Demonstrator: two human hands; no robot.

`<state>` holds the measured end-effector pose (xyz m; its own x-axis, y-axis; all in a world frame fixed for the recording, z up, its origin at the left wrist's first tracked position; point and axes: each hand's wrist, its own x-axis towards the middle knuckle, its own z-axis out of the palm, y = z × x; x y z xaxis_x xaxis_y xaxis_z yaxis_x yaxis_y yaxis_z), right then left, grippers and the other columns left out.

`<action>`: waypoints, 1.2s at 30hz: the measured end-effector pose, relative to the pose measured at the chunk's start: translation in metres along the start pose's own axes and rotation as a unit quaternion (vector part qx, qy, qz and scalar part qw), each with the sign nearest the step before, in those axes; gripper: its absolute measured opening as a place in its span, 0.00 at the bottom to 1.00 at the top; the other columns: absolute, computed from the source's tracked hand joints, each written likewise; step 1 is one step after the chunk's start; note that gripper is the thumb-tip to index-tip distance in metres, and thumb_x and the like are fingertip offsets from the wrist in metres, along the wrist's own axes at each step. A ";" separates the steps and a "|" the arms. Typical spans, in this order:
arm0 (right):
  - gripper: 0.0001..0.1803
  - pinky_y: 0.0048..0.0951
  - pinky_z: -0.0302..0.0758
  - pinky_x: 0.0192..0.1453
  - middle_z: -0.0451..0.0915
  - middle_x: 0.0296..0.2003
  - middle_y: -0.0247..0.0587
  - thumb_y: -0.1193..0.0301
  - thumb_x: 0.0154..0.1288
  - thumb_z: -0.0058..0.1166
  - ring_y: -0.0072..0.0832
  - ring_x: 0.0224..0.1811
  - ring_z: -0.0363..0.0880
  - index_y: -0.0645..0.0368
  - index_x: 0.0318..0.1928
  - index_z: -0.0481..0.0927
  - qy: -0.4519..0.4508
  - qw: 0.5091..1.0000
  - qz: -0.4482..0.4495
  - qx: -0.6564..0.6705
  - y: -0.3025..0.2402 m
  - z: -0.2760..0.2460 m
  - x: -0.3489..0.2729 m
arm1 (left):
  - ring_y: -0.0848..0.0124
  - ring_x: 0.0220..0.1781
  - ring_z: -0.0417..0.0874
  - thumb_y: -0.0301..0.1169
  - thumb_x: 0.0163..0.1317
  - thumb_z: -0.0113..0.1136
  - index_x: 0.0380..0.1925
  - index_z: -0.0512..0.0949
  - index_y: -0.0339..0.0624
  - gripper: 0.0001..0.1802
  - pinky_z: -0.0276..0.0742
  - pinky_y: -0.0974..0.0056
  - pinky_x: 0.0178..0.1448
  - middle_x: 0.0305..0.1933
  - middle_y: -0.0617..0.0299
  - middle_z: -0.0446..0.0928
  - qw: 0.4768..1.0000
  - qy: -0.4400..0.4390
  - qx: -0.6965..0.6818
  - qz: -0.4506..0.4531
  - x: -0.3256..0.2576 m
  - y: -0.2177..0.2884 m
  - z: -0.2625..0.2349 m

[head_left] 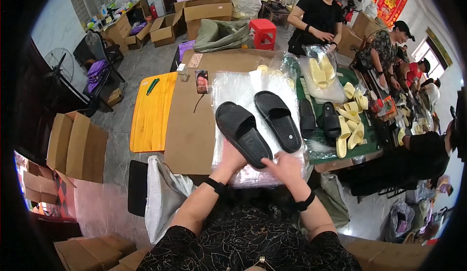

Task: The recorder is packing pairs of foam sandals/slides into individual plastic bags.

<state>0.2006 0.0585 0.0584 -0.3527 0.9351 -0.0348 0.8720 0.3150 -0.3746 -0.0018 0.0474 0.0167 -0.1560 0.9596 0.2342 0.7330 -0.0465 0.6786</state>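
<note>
My left hand (232,156) is closed on a black slide sandal (243,132), its fingers hidden beneath the sole. At the heel of that same sandal, my right hand (286,166) grips the edge, thumb on the rim. The sandal is slanted, toe toward the far left. Just to its right lies a second black slide sandal (279,125), apart from both hands. Under them is a stack of clear plastic bags (226,83) on the cardboard-covered table (187,135).
On the green mat (372,147) to the right are another black pair (332,121) and several yellow slides (356,135). A phone (202,82) lies beyond the bags; a green cutter (152,86) rests on a yellow board (152,120). Co-workers (318,18) stand at the far right.
</note>
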 end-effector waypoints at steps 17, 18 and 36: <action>0.18 0.50 0.79 0.43 0.79 0.35 0.60 0.60 0.63 0.55 0.55 0.36 0.82 0.66 0.29 0.77 0.184 0.983 0.004 -0.005 0.029 0.028 0.126 | 0.43 0.80 0.44 0.57 0.60 0.55 0.71 0.59 0.34 0.47 0.37 0.46 0.80 0.76 0.34 0.49 0.977 -0.022 0.208 0.028 -0.005 -0.024 0.030; 0.18 0.50 0.80 0.43 0.79 0.35 0.61 0.60 0.64 0.55 0.55 0.37 0.82 0.66 0.30 0.77 0.185 0.982 0.024 -0.016 0.043 0.029 0.126 | 0.43 0.80 0.43 0.59 0.61 0.54 0.71 0.58 0.34 0.48 0.36 0.46 0.80 0.75 0.30 0.48 0.983 -0.034 0.181 0.009 -0.005 -0.022 0.029; 0.14 0.37 0.72 0.51 0.79 0.42 0.52 0.76 0.61 0.58 0.45 0.44 0.78 0.68 0.47 0.77 0.375 0.896 0.031 0.236 0.140 -0.044 -0.070 | 0.54 0.70 0.68 0.38 0.65 0.57 0.53 0.80 0.52 0.17 0.64 0.50 0.70 0.69 0.55 0.70 0.975 -0.138 0.086 0.154 0.014 -0.009 0.017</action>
<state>0.3620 0.0442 0.0491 0.1739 0.8503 0.4967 0.5784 0.3200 -0.7504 0.0010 0.0657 0.0023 0.2550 0.9470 0.1956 0.8207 -0.3189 0.4742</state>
